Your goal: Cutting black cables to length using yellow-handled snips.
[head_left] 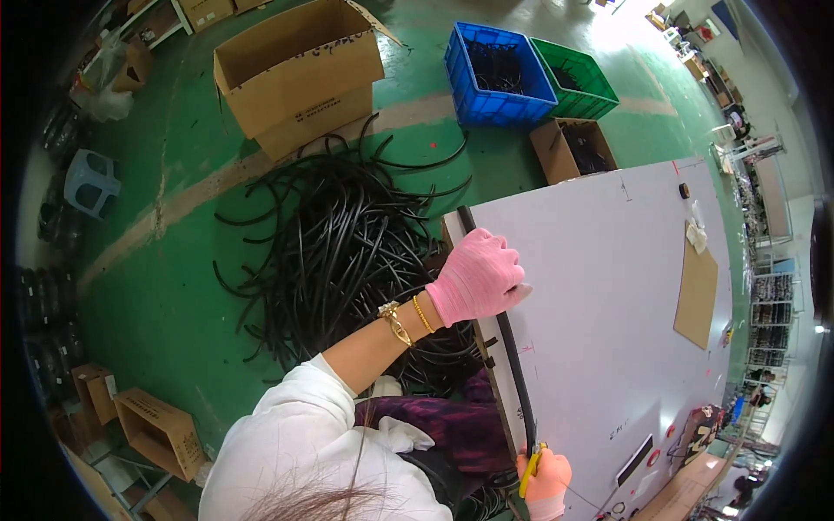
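Note:
A long black tube [512, 365] lies along the left edge of the white worktable [599, 269]. My left hand [478, 273], in a pink glove, is closed around the tube near its far end. At the near end, my right hand [549, 482], also gloved, grips yellow-handled pliers or cutters [530, 473]. The tool's metal head is at the tube; whether its jaws are closed on it cannot be made out. Below the table's left side, a large heap of black tubes [339, 243] covers the floor, partly hidden by my left arm.
Behind the heap stands a large open cardboard box [317, 108]. Blue [506, 106] and green [599, 104] crates and a smaller carton [549, 152] sit past the table's far edge. On the table lie a brown cardboard piece [695, 300], a phone-like dark-screened device [635, 460] and a black roll [684, 190].

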`<action>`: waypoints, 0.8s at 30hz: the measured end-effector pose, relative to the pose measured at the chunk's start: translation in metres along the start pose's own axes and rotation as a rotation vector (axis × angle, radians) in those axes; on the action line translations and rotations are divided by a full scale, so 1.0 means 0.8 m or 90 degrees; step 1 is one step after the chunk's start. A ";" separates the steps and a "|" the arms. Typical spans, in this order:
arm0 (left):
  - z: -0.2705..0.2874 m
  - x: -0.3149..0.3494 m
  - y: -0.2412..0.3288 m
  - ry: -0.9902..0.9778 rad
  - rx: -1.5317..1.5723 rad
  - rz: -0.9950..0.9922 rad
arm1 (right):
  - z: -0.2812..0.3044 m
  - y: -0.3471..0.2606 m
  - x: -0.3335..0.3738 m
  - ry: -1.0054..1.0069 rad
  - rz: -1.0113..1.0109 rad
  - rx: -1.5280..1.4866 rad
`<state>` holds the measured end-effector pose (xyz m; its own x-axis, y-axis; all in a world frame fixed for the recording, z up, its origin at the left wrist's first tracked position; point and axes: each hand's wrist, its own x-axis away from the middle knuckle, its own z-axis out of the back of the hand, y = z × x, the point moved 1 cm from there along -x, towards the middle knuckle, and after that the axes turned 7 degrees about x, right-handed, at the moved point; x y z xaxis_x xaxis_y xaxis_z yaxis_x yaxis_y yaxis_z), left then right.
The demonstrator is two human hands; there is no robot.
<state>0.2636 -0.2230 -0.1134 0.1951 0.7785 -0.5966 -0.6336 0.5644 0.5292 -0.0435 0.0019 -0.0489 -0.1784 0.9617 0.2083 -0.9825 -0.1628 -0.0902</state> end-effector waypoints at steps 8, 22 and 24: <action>0.001 0.003 0.001 0.006 0.003 0.002 | -0.001 0.005 0.000 -0.035 -0.032 -0.076; -0.002 -0.002 -0.001 0.013 0.019 -0.005 | -0.004 0.009 -0.001 0.007 0.010 0.013; -0.001 -0.002 -0.001 0.014 0.013 -0.013 | -0.004 0.008 -0.001 0.006 0.001 0.009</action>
<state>0.2631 -0.2252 -0.1136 0.1906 0.7609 -0.6203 -0.6147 0.5852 0.5289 -0.0497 0.0008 -0.0525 -0.1801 0.9634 0.1986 -0.9828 -0.1679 -0.0769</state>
